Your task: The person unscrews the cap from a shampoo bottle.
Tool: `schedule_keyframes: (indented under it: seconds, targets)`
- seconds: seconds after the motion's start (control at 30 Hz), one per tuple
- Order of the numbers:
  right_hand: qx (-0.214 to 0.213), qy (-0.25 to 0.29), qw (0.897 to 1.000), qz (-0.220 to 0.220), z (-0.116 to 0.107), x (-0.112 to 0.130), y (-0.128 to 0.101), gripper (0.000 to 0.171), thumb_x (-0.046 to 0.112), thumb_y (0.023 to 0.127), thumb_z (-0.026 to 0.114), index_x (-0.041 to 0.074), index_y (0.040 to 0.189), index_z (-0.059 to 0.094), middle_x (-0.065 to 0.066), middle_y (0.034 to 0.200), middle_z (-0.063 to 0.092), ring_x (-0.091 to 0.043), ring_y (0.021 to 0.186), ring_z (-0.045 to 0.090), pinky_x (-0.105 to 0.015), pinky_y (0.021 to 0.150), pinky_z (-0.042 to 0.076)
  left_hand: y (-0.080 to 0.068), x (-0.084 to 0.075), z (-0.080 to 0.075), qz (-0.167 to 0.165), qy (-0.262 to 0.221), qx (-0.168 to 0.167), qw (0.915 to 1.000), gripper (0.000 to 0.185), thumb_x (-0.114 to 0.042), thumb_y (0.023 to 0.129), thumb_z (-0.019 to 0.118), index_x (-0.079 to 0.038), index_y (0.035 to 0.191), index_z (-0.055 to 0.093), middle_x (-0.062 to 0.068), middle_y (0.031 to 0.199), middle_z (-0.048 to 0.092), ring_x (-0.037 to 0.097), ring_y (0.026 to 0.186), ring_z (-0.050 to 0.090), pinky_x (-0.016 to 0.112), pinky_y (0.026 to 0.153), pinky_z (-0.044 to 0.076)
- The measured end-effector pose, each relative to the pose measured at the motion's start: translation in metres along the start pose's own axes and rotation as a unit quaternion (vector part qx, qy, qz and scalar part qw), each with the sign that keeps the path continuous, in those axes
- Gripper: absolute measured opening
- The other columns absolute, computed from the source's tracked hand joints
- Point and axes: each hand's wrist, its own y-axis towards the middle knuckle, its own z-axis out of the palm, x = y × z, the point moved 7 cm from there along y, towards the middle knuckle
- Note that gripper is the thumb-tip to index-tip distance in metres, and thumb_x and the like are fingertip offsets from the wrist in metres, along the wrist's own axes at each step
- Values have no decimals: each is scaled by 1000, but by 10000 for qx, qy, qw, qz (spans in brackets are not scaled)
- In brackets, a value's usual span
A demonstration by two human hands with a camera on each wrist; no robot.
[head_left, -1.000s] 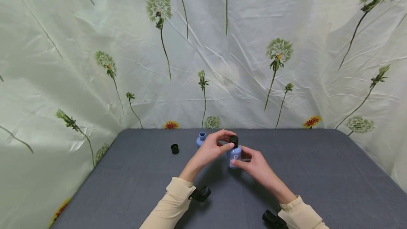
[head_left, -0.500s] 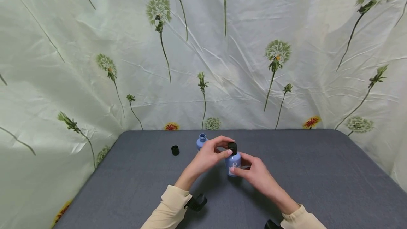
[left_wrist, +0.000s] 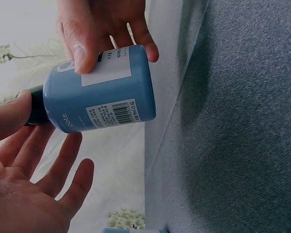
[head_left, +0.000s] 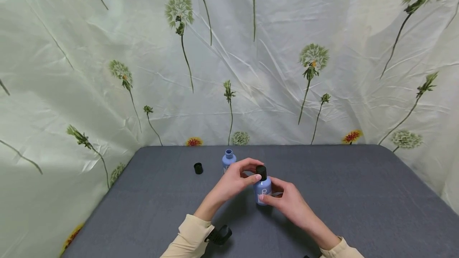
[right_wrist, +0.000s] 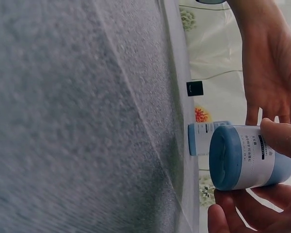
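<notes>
- Left hand: thumb and fingertips pinching the black cap on top of the blue bottle.
- Right hand: fingers curled round the bottle's body, holding it just off the table, around the middle.
- Toward the back edge: a second blue bottle, uncapped, with a loose black cap to its left.

Open bottle behind held bottle (loose cap leftward)
</notes>
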Motion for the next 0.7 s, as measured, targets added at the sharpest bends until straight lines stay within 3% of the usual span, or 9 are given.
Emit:
schedule_keyframes:
  seconds: [0.27,0.53,0.7]
  targets:
    - [94,97,9999,54,1,-1,-6,56,23,83,80,0,129,60,-6,102,68,-20,89,63,-31,70,54,-4,0,3,-143,166,20,9998,30,-16,94,69,-17,124,65,-7,110,67,11,100,61,32,79,51]
    - [94,42,9998,162,2,-4,-5,57,23,83,80,1,131,58,-7,106,66,-20,93,62,-36,77,54,-6,1,3,-183,199,-57,9996,29,-17,94,70,-21,122,66,-7,110,68,11,101,61,34,81,49]
    - [104,149,9997,151,2,-4,-4,58,19,85,79,-1,133,54,-13,117,63,-26,100,64,-43,82,54,-6,-4,4,-3,300,17,9995,36,-17,95,68,-25,130,62,-8,118,64,11,107,58,35,86,47]
